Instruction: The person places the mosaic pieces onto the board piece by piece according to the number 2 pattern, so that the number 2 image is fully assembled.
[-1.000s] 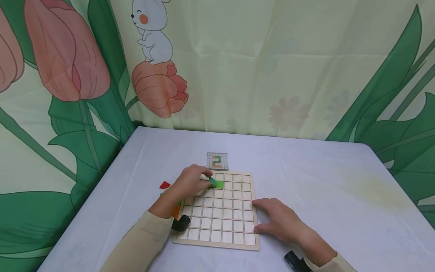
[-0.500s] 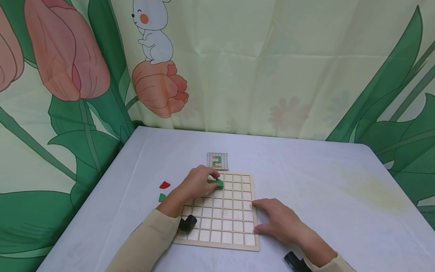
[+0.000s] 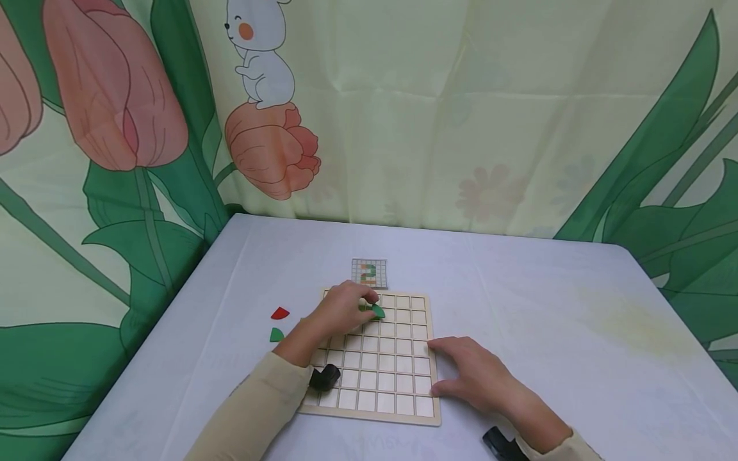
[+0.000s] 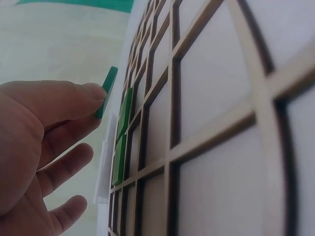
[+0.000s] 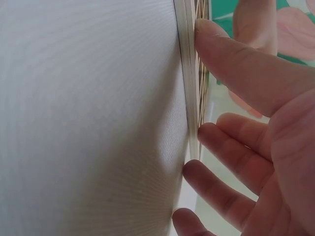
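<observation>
My left hand [image 3: 340, 310] pinches a dark green tile [image 3: 378, 312] with one curved side, between thumb and finger. It holds the tile over the upper part of a wooden grid board [image 3: 375, 366]. In the left wrist view the pinched tile [image 4: 107, 92] stands tilted, apart from the grid. Two lighter green tiles sit side by side in cells there, a nearer tile [image 4: 118, 162] and a farther tile [image 4: 125, 113]. At the board's right edge, the thumb and fingertips of my right hand [image 3: 475, 371] touch the frame, fingers loosely extended.
Behind the board lies a small pattern card [image 3: 369, 273] with a coloured figure on a grid. Left of the board are a red rounded piece [image 3: 280, 313] and a green rounded piece [image 3: 277, 335]. My left sleeve [image 3: 254, 410] crosses the board's lower left corner.
The left hand has shifted right along the board's upper rows with the green tile. Its arm now uncovers a green piece on the table and hides an orange one. The right hand stays put.
</observation>
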A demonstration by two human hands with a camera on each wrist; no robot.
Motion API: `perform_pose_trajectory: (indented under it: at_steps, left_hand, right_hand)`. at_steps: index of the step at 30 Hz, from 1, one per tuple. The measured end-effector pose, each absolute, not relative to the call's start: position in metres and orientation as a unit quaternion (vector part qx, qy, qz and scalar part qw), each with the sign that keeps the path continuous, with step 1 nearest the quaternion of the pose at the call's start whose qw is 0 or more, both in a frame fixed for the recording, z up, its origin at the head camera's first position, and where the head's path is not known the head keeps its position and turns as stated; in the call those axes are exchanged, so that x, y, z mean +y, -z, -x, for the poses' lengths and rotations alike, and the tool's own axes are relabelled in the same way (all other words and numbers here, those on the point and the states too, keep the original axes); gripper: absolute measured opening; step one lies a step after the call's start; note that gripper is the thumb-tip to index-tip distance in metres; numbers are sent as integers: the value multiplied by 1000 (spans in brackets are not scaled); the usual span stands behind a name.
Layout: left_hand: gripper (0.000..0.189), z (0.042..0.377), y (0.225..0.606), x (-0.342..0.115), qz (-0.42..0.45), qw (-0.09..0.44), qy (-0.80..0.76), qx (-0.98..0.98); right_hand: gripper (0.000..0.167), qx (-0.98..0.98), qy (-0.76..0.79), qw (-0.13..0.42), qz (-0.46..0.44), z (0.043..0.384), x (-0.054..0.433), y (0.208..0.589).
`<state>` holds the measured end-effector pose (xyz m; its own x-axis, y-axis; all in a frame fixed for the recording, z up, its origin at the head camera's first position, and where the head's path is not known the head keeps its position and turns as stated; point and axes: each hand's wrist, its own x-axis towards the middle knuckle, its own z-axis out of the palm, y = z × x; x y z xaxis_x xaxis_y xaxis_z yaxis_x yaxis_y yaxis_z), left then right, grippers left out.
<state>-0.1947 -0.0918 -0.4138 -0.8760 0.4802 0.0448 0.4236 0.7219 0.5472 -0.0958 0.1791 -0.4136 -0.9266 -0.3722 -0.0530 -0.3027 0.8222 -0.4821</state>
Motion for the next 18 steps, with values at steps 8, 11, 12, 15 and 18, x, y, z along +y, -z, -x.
perform_pose_trajectory:
  at_steps: [8, 11, 12, 15, 18]
  left_hand:
    - [20, 196, 416, -86, -239, 60, -279, 928]
    - [20, 196, 416, -84, -233, 66, -281, 929]
    - [20, 196, 417, -83, -233, 67, -280, 929]
    - [20, 196, 417, -82, -233, 68, -277, 929]
    - [20, 197, 417, -81, -235, 70, -279, 929]
  right_hand:
    - [69, 952, 241, 72, 175, 96, 179, 414]
    - [69, 952, 242, 76, 172, 96, 179, 414]
    - [69, 952, 242, 77, 172, 96, 179, 414]
    - [68, 952, 243, 76, 172, 96, 179, 414]
    - [68, 952, 242, 72, 175, 96, 180, 415]
